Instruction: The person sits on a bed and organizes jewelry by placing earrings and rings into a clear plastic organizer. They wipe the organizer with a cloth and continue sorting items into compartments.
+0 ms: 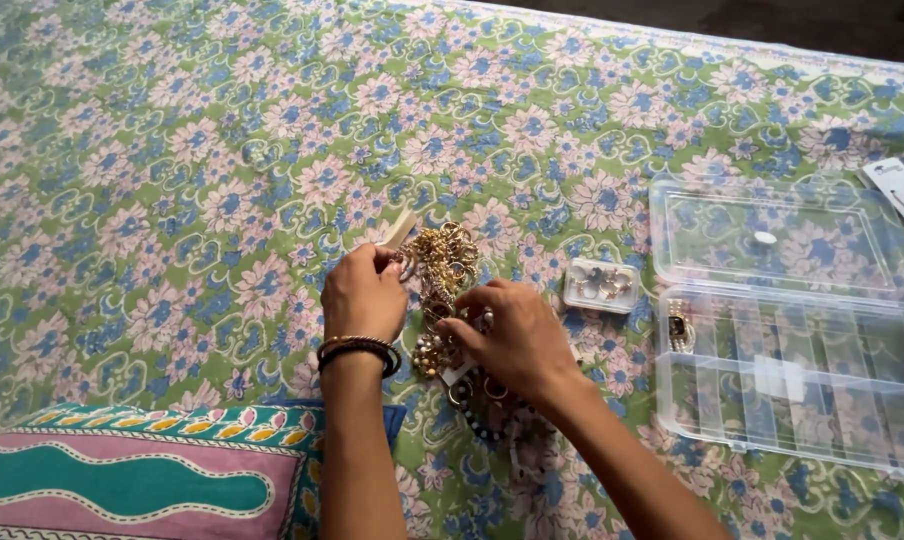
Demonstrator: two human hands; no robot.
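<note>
A tangled heap of gold-coloured jewellery [445,262] lies on a floral cloth [172,180]. My left hand [362,293], with bangles at the wrist, pinches a piece at the heap's left edge. My right hand [512,335] rests on the heap's lower right, with its fingers closed on a small piece. Dark beads [484,428] trail out below my right wrist. A small clear box with rings [600,283] sits just right of the heap.
A clear plastic organiser box [792,385] with dividers lies open at the right, its lid [782,240] flat behind it. A white card [902,195] lies at the far right. A patterned cushion [142,470] is at the lower left.
</note>
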